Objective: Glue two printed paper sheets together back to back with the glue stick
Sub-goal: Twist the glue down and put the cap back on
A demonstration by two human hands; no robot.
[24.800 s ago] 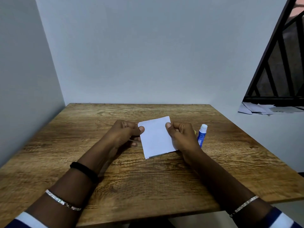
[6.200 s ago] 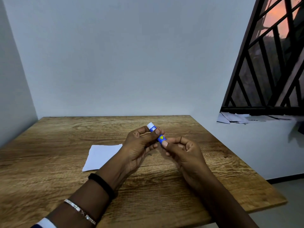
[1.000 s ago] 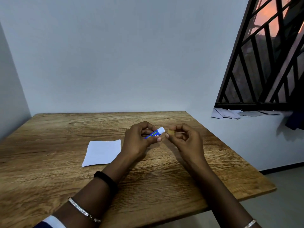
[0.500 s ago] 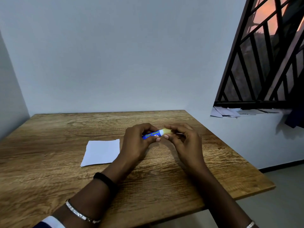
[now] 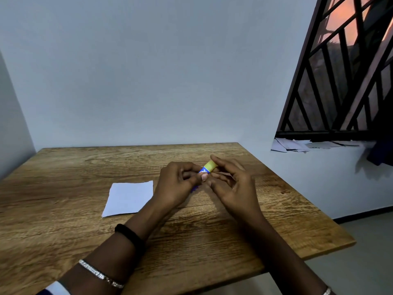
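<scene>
We observe the glue stick (image 5: pixel 203 170) held above the wooden worktop (image 5: pixel 63 231), near its middle, by both hands. The left hand (image 5: pixel 176 186) has its grip clamped round the blue body; the right hand (image 5: pixel 231 186) pinches the yellow cap (image 5: pixel 210 166) at the upper end (whether the cap is fully seated we cannot tell). The paper sheets (image 5: pixel 129 198) lie flat on the worktop, white side up, just left of the left hand and apart from the glue stick.
</scene>
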